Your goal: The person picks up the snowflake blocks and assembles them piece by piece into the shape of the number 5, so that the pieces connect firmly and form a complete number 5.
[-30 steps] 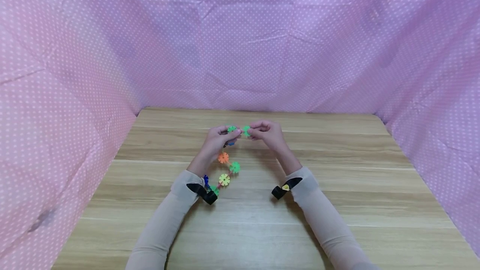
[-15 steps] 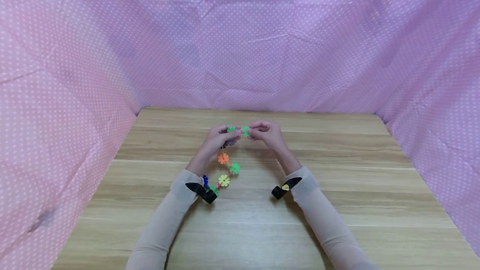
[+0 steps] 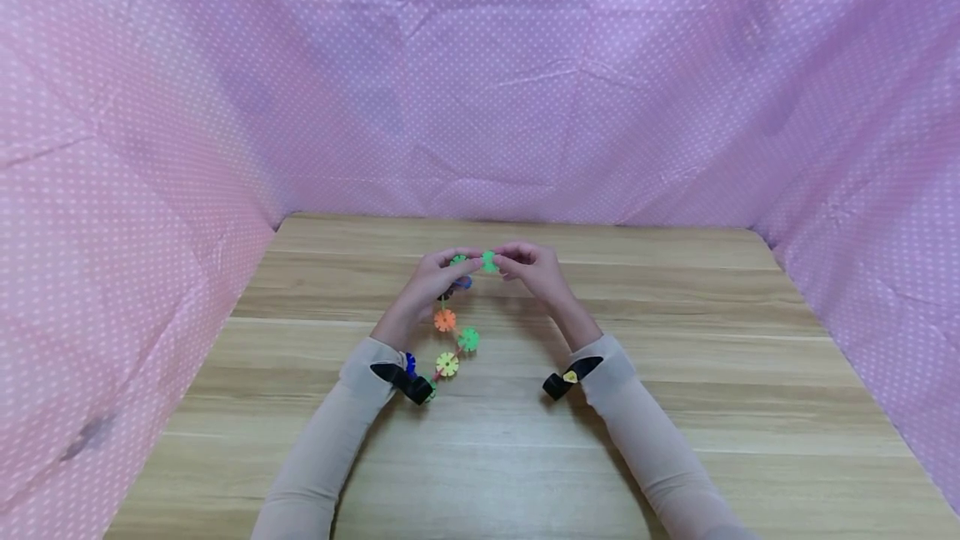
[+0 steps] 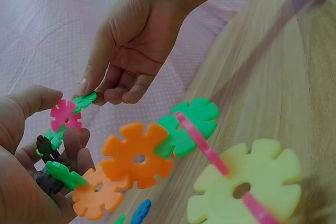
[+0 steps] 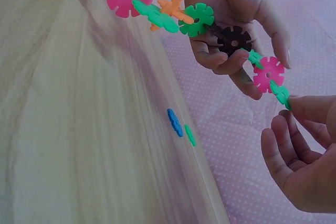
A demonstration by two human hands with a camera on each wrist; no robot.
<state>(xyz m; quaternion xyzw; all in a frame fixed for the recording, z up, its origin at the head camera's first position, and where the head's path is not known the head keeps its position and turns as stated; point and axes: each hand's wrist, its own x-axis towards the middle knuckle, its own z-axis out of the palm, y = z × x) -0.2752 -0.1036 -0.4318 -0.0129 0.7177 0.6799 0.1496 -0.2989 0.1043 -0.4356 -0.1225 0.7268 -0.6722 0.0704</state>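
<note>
A chain of slotted plastic snowflake discs in several colours runs through my left hand, whose thumb and fingertips pinch it near a pink disc. The green disc slotted into that pink one forms the chain's end; my right hand pinches it between thumb and forefinger. Black discs lie against the left fingers. From there the chain falls past an orange disc and a pale yellow disc beside the left wrist. In the head view, the left forearm hides part of it.
Beneath the hands is a wood-grain table. A loose blue disc and a loose green disc lie close together near its far edge. Pink dotted cloth rises behind and at both sides. Each sleeve carries a black wrist strap.
The green end disc and the right fingertips have shifted slightly left, closer to my left fingertips. The hanging part of the chain has sunk slightly nearer the body. Both grips stay.
</note>
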